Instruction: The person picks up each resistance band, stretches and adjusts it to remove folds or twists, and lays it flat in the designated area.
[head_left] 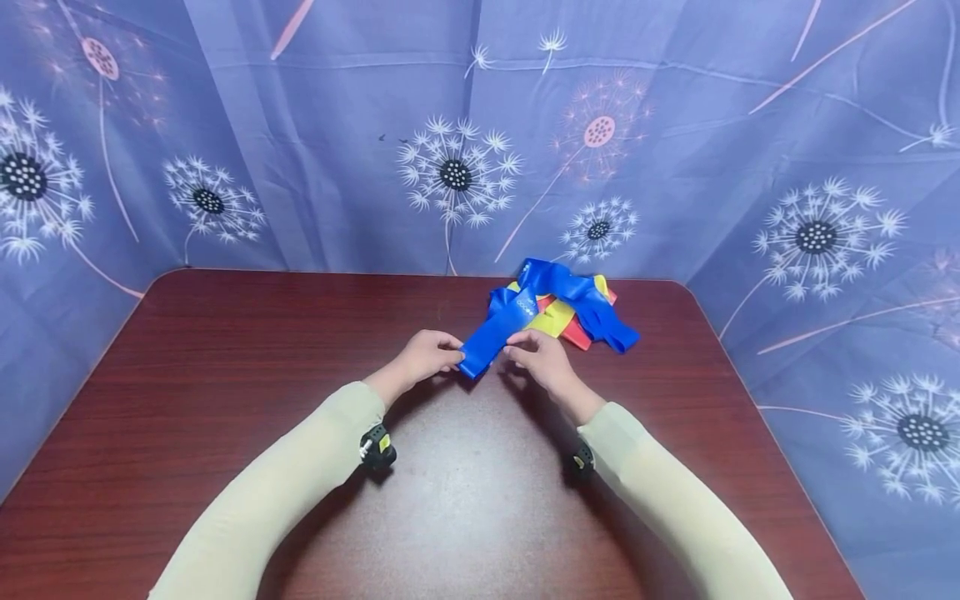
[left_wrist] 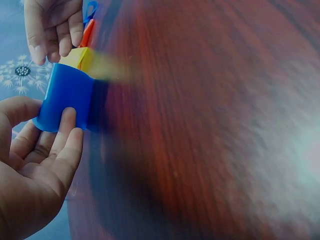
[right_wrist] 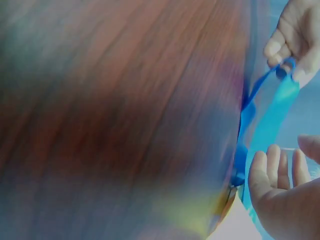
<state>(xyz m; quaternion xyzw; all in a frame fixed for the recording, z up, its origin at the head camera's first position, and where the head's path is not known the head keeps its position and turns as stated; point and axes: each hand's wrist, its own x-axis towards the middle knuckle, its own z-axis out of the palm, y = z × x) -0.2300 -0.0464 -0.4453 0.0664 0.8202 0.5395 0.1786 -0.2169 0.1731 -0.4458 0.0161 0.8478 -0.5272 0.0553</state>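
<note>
A wide, glossy blue ribbon (head_left: 491,333) with small white print slants from a pile toward me in the head view. My left hand (head_left: 429,357) pinches its near end, where it bends into a loop; the left wrist view has the fingers (left_wrist: 66,125) lying over the blue surface. Close by the ribbon's right edge is my right hand (head_left: 546,360). The right wrist view shows that hand (right_wrist: 287,192) with thumb and fingers apart beside the blue strip (right_wrist: 272,117).
More ribbons lie heaped at the table's back right: a second blue one (head_left: 600,312), a yellow one (head_left: 553,318) and a red one (head_left: 576,335). The brown wooden table (head_left: 225,367) meets a blue curtain (head_left: 337,167) with dandelion print at the back and sides.
</note>
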